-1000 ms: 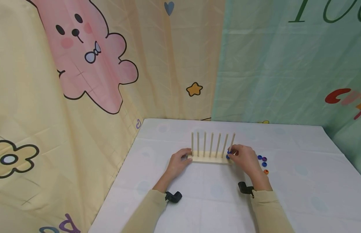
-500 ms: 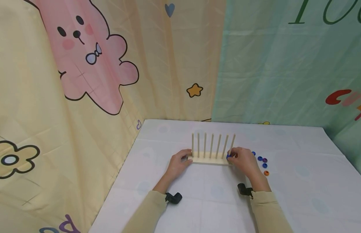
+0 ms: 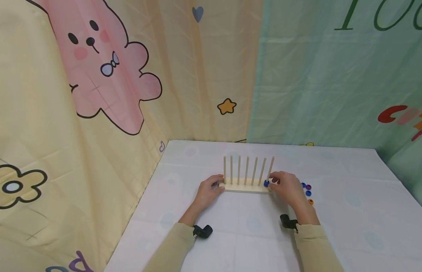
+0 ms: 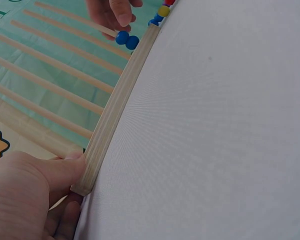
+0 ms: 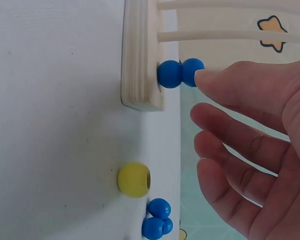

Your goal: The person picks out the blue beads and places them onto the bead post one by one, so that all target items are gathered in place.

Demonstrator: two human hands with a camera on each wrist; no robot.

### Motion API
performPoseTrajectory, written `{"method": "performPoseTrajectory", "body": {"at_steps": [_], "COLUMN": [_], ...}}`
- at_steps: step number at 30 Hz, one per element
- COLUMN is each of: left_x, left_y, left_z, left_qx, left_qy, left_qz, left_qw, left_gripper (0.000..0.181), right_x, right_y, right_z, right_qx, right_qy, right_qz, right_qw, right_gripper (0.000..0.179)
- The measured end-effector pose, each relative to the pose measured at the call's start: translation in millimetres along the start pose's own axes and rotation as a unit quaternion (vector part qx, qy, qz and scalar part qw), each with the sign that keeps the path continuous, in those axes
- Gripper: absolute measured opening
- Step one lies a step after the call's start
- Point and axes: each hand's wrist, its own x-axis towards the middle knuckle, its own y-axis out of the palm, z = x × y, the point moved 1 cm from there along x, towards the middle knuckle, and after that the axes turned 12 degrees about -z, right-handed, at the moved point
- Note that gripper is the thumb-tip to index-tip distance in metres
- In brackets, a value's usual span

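A wooden peg board (image 3: pixel 245 187) with a row of upright pegs stands on the table. My left hand (image 3: pixel 210 189) grips the left end of its base, thumb along the front edge in the left wrist view. Two blue beads (image 5: pixel 169 74) sit stacked at the bottom of the rightmost peg. Right beside them is my right hand (image 3: pixel 288 189), its fingers loosely spread. The thumb tip (image 5: pixel 206 80) overlaps the upper bead in the right wrist view, while the left wrist view shows the fingers just off the beads.
Loose blue and purple beads and an orange bead (image 3: pixel 311 201) lie right of the board, partly behind my right wrist. A yellow bead (image 5: pixel 134 180) is near the board's right end. Printed curtains (image 3: pixel 204 75) hang behind the white-covered table (image 3: pixel 245 241).
My right hand has lowered a blue bead down the rightmost peg onto another blue bead. Its fingers have loosened and drawn slightly right. The left hand keeps its hold on the board.
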Motion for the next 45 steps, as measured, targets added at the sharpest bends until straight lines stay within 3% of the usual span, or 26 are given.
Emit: {"method": "performPoseTrajectory", "body": {"at_steps": [9, 18, 27, 33, 45], "left_x": [1.8, 3.4, 2.8, 1.8, 2.1], "left_y": [0.5, 0.1, -0.4, 0.6, 1.4], "left_z": [5.1, 3.8, 3.3, 3.6, 2.8], "left_qx": [0.007, 0.005, 0.006, 0.008, 0.003], "left_qy": [0.001, 0.001, -0.001, -0.006, -0.006], "left_qz": [-0.003, -0.003, -0.001, 0.001, -0.001], "left_qw": [1.0, 1.0, 1.0, 0.9999, 1.0], "left_gripper": [0.033, 0.033, 0.034, 0.034, 0.034], "right_x": [-6.8, -13.1, -18.9, -26.7, -49.3], "right_y": [-13.6, -34.0, -45.0, -49.4, -52.1], "right_z": [-1.5, -16.0, -35.6, -50.1, -67.0], "right_qx": [-0.014, -0.024, -0.026, -0.034, -0.058], "right_qy": [-0.006, -0.015, 0.037, 0.032, 0.058], "right_qz": [-0.026, -0.067, -0.05, -0.058, -0.028], "right_qw": [0.9995, 0.9973, 0.9977, 0.9973, 0.9962], "right_gripper": [0.028, 0.027, 0.031, 0.029, 0.03]}}
